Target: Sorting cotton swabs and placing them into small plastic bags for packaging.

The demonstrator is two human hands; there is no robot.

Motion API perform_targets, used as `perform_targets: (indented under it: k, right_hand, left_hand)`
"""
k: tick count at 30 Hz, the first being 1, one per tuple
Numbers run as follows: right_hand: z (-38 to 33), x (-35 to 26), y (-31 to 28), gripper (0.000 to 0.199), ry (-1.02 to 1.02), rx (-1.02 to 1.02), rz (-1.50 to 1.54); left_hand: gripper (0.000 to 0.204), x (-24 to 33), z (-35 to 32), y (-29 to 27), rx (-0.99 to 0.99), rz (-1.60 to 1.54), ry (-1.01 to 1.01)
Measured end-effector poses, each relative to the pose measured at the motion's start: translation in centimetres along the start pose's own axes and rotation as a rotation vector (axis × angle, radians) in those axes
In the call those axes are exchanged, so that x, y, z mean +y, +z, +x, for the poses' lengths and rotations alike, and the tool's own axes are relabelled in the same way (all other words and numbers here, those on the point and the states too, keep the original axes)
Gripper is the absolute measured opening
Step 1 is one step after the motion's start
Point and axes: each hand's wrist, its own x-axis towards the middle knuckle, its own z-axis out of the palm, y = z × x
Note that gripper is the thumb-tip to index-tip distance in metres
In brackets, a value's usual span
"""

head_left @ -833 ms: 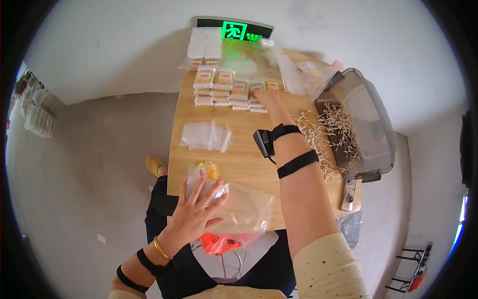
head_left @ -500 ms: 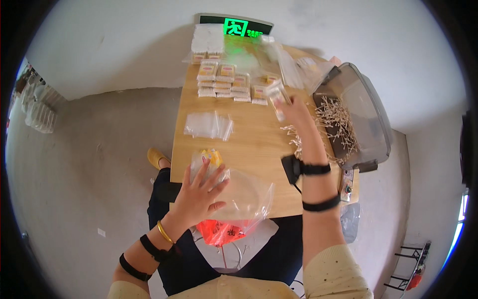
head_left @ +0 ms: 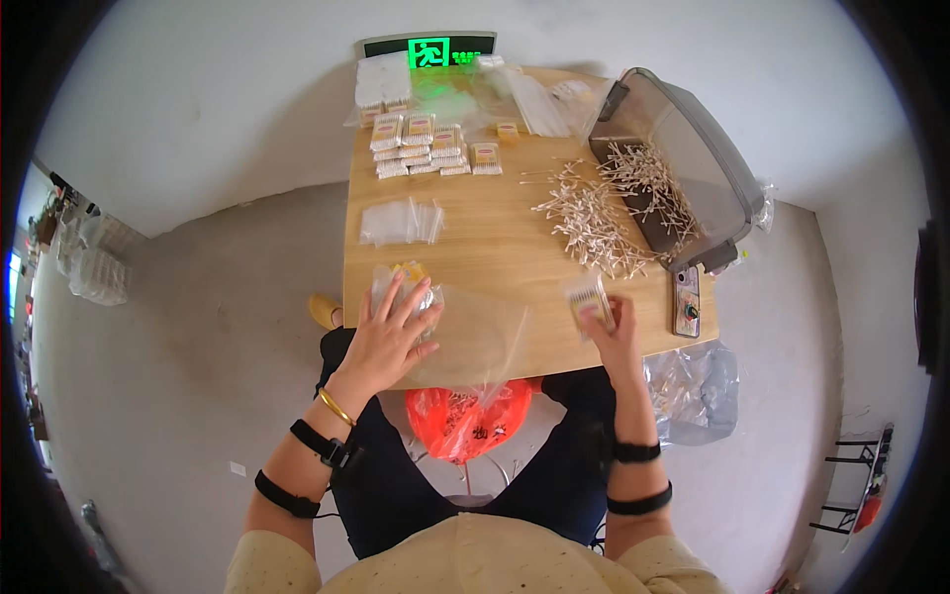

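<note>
Setting: bare grey concrete floor, pale wall, a rectangular light wooden table seen from above.

Left hand: fingers spread wide, palm down, pressing flat on a large clear plastic bag lying at the table's near edge; a small packet with yellow print shows under and just beyond the fingertips. Nothing is gripped.

Right hand: at the near right part of the table, fingers curled around a small clear packet of cotton swabs, which stands up just beyond the fingertips, touching them.

On the table, middle right: a loose heap of white cotton swabs, spilling from a tilted grey translucent plastic bin.

Far end: rows of small filled swab packets; behind them a stack of white packets.

Left middle: a pile of empty small clear zip bags.

Right edge: a phone lying flat, near the right hand.

Below the table's edge: a red plastic bag between the knees; a crumpled clear bag on the floor at right
</note>
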Motion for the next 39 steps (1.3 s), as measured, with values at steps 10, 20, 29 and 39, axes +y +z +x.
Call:
perform_targets:
  k: [10,20,29,39]
  right_hand:
    - [-5.3,3.0,5.7,0.049,0.21,-0.372,0.212]
    - [-3.2,1.4,13.8,0.047,-0.157,-0.474,0.046]
    - [-0.6,-0.8,15.9,0.061,-0.113,-0.915,-0.157]
    - [-0.2,0.7,17.5,0.061,-0.106,-0.988,0.411]
  left_hand:
    - [0.05,0.3,0.1,0.2,-0.018,-0.015,0.003]
    - [0.05,0.3,0.3,0.0,-0.061,-0.025,0.005]
    - [0.051,0.2,0.2,-0.1,-0.055,-0.026,-0.01]
    - [0.059,-0.5,0.5,0.0,0.025,-0.172,0.017]
